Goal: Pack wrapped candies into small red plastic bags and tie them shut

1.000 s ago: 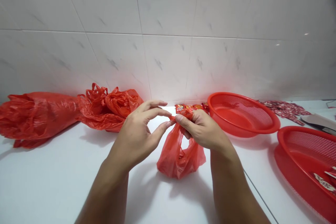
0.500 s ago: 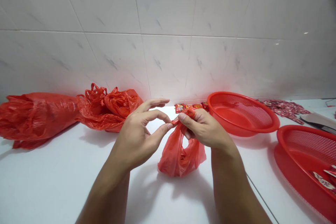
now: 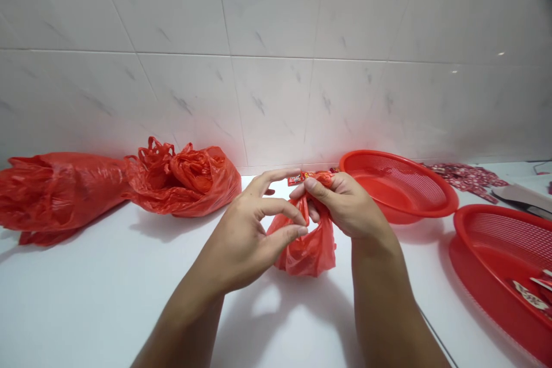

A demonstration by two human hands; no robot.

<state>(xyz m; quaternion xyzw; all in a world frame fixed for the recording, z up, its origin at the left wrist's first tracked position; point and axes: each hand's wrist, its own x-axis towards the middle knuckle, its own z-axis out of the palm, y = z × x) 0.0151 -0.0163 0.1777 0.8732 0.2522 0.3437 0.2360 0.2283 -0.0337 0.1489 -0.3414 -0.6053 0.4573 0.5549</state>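
Note:
A small red plastic bag (image 3: 313, 256) hangs just above the white table, its top gathered and twisted into a narrow strand. My right hand (image 3: 340, 201) is closed round that gathered top, thumb pressed on it. From the left, my left hand (image 3: 254, 224) brings thumb and index fingertip together at the strand's loose end, the other fingers stretched out. Part of the bag's body is hidden behind the left fingers. Small red printed packets (image 3: 295, 179) lie by the wall, partly covered by the hands.
At the left lie a large bundle of red plastic bags (image 3: 81, 190) and an opened, crumpled red bag (image 3: 194, 184). Two red plastic baskets stand at the right, a farther one (image 3: 401, 184) and a nearer one (image 3: 483, 253) with packets inside. Behind them is a patterned red-and-white pile (image 3: 466, 178).
Both hands and the bag have shifted slightly right. The strand's end now points downward instead of left, and my left hand has moved closer to my right.

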